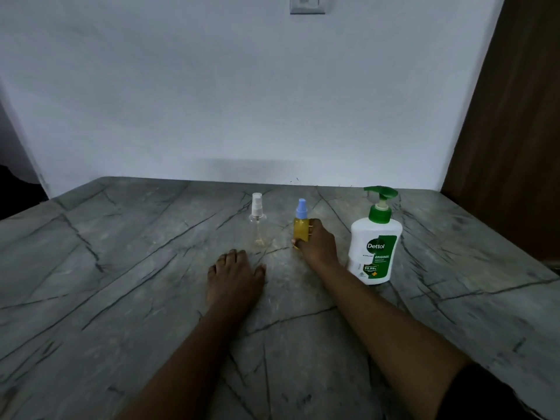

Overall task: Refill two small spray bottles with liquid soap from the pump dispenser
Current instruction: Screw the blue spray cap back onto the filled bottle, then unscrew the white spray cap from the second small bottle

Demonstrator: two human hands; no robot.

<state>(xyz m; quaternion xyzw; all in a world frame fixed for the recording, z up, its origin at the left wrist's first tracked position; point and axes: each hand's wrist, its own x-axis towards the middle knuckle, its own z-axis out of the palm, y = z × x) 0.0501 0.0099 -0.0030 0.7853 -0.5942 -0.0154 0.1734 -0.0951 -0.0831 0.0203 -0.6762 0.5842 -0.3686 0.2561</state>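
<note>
Head view. The left hand (235,274) is being rested flat on the grey marbled tabletop (121,253), fingers straight and spread, nothing held. The yellow spray bottle with a blue cap (301,227) is being gripped upright on the tabletop by the right hand (316,242), its lower body partly hidden by curled fingers. The clear white-capped spray bottle (258,221) is standing untouched just beside it, contents hard to make out. The Dettol pump dispenser (375,237) is standing near the right wrist. A wall switch plate (307,4) is being cut off by the top edge.

On the table (121,268) a first spray bottle (258,221) is stood leftmost, a second spray bottle (300,227) is set beside it, and the pump dispenser (375,237) rightmost
</note>
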